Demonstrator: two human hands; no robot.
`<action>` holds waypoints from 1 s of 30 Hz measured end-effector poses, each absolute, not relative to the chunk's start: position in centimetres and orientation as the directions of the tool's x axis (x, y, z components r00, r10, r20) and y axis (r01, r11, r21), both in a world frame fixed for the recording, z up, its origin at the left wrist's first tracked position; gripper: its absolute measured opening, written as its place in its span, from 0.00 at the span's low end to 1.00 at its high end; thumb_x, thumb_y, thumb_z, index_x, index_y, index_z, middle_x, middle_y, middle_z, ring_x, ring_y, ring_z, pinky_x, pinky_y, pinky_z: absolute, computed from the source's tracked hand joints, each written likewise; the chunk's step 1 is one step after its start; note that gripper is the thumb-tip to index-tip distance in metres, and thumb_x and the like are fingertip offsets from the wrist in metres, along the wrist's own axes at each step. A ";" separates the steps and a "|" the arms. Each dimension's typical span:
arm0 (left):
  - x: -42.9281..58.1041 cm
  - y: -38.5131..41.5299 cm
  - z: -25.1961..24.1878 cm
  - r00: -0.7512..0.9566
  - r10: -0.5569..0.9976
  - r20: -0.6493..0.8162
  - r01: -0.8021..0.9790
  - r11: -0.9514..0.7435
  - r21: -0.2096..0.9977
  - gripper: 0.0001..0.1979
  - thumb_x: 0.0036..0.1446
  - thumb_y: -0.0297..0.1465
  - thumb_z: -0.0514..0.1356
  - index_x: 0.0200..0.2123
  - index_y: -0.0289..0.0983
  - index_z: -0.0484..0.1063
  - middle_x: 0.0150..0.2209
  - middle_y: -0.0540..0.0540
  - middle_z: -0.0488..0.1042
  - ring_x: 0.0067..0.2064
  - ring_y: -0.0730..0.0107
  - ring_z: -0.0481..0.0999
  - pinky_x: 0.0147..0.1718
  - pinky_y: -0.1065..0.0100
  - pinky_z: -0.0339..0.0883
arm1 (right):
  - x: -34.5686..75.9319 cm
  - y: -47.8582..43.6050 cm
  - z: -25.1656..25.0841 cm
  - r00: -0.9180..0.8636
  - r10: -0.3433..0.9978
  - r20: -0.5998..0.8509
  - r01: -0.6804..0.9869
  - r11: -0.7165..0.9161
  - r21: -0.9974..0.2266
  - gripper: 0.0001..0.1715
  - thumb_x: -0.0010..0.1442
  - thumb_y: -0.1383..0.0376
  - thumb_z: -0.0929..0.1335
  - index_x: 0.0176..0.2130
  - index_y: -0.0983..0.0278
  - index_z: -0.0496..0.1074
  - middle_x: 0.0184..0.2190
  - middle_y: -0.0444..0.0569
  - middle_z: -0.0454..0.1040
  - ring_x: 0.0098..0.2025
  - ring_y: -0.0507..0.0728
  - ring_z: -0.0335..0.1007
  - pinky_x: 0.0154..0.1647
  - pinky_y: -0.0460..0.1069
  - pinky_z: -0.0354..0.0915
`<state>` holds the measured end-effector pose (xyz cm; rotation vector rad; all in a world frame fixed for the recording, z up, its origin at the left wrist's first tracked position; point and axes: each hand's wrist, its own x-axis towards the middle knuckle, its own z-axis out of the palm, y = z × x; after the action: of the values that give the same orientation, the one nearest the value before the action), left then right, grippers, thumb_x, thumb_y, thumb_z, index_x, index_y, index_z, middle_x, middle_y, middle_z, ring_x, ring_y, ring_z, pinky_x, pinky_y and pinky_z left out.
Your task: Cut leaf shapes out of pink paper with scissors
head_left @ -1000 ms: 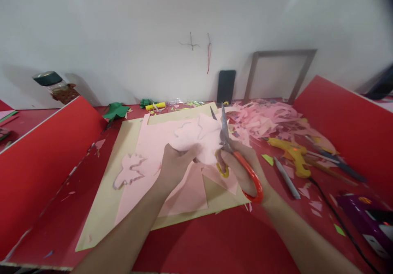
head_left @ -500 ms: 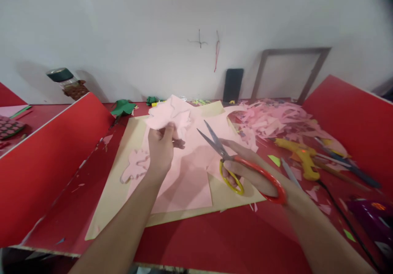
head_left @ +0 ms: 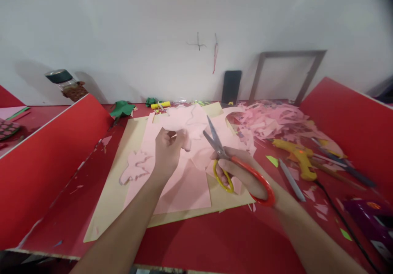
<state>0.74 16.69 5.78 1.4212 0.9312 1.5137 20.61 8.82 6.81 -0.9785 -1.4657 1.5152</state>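
My left hand (head_left: 168, 153) pinches the lower edge of a pink paper cutout (head_left: 195, 120) with a wavy outline and pencil-like marks. Part of that edge is hidden behind the fingers, and the cutout blends into the pink below. In my right hand (head_left: 238, 165) are scissors (head_left: 218, 146) with one red and one yellow handle loop; their blades stand apart, just right of the cutout. Under both hands lie pink paper sheets (head_left: 187, 192) on a larger cream sheet (head_left: 106, 208). A smaller pink cutout (head_left: 135, 167) rests left of my left hand.
Pink paper scraps (head_left: 270, 118) are heaped at the back right. A yellow glue gun (head_left: 299, 155) and a grey pen-like tool (head_left: 291, 180) lie on the right. Red panels (head_left: 55, 167) flank the workspace. A dark phone-like slab (head_left: 231, 86) leans on the white wall.
My left hand has moved right and slightly down with the pink cutout, which sits lower and farther right. The scissors have shifted slightly, blades still apart. A yellow roll behind shows more fully.
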 end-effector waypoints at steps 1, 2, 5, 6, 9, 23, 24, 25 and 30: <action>0.8 16.6 5.8 0.008 0.921 0.389 -0.075 -0.388 0.919 0.09 0.60 0.33 0.65 0.31 0.37 0.70 0.19 0.55 0.66 0.20 0.77 0.66 0.22 0.72 0.67 | 20.5 8.8 6.9 -0.380 0.925 0.010 -0.014 0.005 -1.000 0.21 0.68 0.50 0.66 0.33 0.64 0.67 0.24 0.43 0.65 0.24 0.51 0.63 0.27 0.49 0.60; 0.8 16.5 5.8 0.018 0.916 0.402 -0.070 -0.400 0.914 0.08 0.60 0.33 0.65 0.32 0.37 0.70 0.20 0.55 0.67 0.20 0.77 0.67 0.22 0.72 0.67 | 20.5 8.8 6.9 -0.374 0.927 0.018 -0.002 0.018 -1.000 0.22 0.68 0.50 0.65 0.31 0.64 0.67 0.23 0.43 0.65 0.25 0.51 0.64 0.28 0.49 0.61; 0.7 16.3 5.9 0.056 0.909 0.414 -0.064 -0.411 0.910 0.10 0.58 0.36 0.68 0.35 0.38 0.71 0.24 0.53 0.71 0.22 0.77 0.69 0.21 0.73 0.66 | 20.5 8.9 6.7 -0.310 0.950 0.026 0.020 0.034 -0.999 0.22 0.68 0.49 0.65 0.32 0.64 0.67 0.24 0.43 0.65 0.25 0.51 0.65 0.29 0.50 0.61; 0.7 16.3 5.9 0.073 0.909 0.411 -0.059 -0.407 0.911 0.11 0.58 0.37 0.68 0.37 0.38 0.71 0.24 0.53 0.71 0.22 0.77 0.68 0.21 0.73 0.66 | 20.6 8.9 6.6 -0.278 0.960 0.026 0.022 0.034 -0.999 0.21 0.67 0.49 0.66 0.35 0.64 0.68 0.25 0.42 0.65 0.25 0.51 0.64 0.29 0.50 0.61; 0.3 16.3 5.9 0.130 0.915 0.382 -0.022 -0.382 0.924 0.11 0.59 0.38 0.67 0.37 0.38 0.71 0.23 0.54 0.69 0.20 0.78 0.67 0.20 0.72 0.65 | 20.9 8.9 6.2 -0.215 0.976 0.028 0.031 0.036 -0.999 0.20 0.66 0.50 0.68 0.42 0.64 0.69 0.25 0.40 0.65 0.23 0.50 0.62 0.26 0.49 0.61; -1.2 17.3 6.8 0.298 0.930 0.215 -0.230 -0.149 0.962 0.20 0.56 0.36 0.69 0.51 0.45 0.70 0.26 0.55 0.67 0.22 0.77 0.64 0.19 0.72 0.67 | 23.5 9.4 7.0 -0.350 0.936 0.042 0.321 0.162 -0.933 0.14 0.65 0.55 0.69 0.42 0.64 0.74 0.27 0.43 0.68 0.27 0.50 0.61 0.26 0.46 0.57; -1.3 17.3 6.9 0.308 0.928 0.210 -0.229 -0.142 0.963 0.21 0.56 0.36 0.69 0.52 0.45 0.70 0.26 0.55 0.67 0.22 0.77 0.64 0.19 0.72 0.66 | 23.5 9.4 7.0 -0.352 0.935 0.035 0.316 0.153 -0.936 0.14 0.65 0.55 0.70 0.41 0.64 0.74 0.27 0.43 0.67 0.27 0.50 0.61 0.25 0.46 0.56; -1.3 17.3 6.9 0.326 0.922 0.209 -0.226 -0.139 0.964 0.22 0.56 0.36 0.68 0.53 0.45 0.70 0.25 0.55 0.68 0.22 0.76 0.64 0.19 0.72 0.66 | 23.5 9.4 6.9 -0.351 0.936 0.028 0.309 0.144 -0.940 0.15 0.65 0.54 0.70 0.41 0.64 0.74 0.27 0.43 0.67 0.26 0.50 0.60 0.25 0.46 0.55; -2.0 17.4 6.8 0.433 0.875 0.217 -0.170 -0.157 0.973 0.25 0.58 0.34 0.66 0.58 0.46 0.68 0.26 0.54 0.70 0.22 0.75 0.66 0.21 0.71 0.66 | 23.4 9.3 7.0 -0.361 0.933 0.004 0.281 0.112 -0.953 0.16 0.64 0.54 0.70 0.42 0.64 0.75 0.25 0.42 0.66 0.26 0.51 0.59 0.24 0.46 0.54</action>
<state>-1.99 17.43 6.79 1.4344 0.6705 1.0475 23.41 9.33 6.99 -1.1885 -1.7386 1.2684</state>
